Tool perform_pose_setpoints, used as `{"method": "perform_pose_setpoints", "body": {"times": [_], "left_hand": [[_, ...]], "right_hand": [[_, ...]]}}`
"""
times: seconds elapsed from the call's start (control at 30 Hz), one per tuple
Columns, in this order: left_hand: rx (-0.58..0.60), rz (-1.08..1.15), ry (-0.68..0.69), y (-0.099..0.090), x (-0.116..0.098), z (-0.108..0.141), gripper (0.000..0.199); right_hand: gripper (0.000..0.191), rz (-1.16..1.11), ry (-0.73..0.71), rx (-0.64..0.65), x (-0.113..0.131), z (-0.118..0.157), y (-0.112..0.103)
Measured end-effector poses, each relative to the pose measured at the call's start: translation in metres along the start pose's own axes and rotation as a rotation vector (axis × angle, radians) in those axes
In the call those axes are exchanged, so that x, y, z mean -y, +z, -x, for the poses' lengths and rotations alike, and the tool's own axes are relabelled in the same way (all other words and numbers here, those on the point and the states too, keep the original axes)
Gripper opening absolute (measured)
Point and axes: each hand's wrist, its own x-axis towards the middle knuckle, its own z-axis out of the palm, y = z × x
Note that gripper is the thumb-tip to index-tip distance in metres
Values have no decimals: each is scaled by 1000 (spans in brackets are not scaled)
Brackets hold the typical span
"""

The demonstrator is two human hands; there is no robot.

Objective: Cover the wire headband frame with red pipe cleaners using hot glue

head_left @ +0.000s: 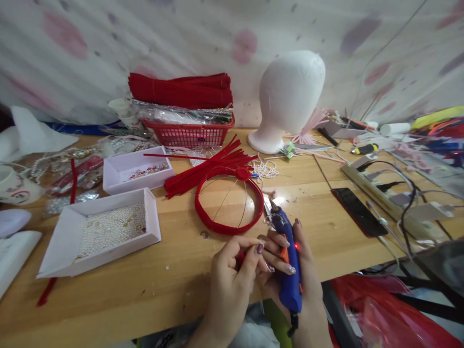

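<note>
In my right hand (pixel 306 270) is a blue glue gun (pixel 290 261) with an orange trigger and a lit red light, its nozzle pointing away from me. My left hand (pixel 232 280) is closed in a pinch beside it, near the right fingertips. A bit of red shows between the left fingers; most of that small red piece is hidden. Just beyond my hands lies a red-wrapped hoop (pixel 229 231) with thin wires across it and a red disc (pixel 242 174) on its far rim. Behind the hoop is a bundle of red pipe cleaners (pixel 192 176).
To the left stand a white box of pearl beads (pixel 112 232) and a box of coloured gems (pixel 145 171). A red basket (pixel 188 134) and a white foam head (pixel 290 92) are at the back. A phone (pixel 357 210) and a cabled power strip (pixel 384 203) lie right.
</note>
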Motion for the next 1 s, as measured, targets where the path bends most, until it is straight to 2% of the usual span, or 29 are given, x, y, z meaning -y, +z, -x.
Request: {"method": "perform_pose_setpoints", "body": {"times": [0.1, 0.27, 0.47, 0.7, 0.87, 1.0], "left_hand": [[17, -102, 40, -1, -7, -2, 22], [26, -375, 154, 2, -21, -6, 29], [61, -395, 278, 12, -32, -6, 22], [-6, -543, 483, 13, -35, -6, 24], [-59, -612, 598, 11, -35, -5, 20], [-33, -587, 641, 11, -36, -5, 20]], "right_hand": [[41, -19, 43, 22, 1, 2, 1], [45, 11, 19, 4, -1, 6, -6], [45, -53, 88, 35, -4, 9, -11], [45, -63, 121, 99, -3, 8, -14], [48, -71, 157, 189, -3, 5, -9], [60, -117, 188, 361, -3, 3, 2]]}}
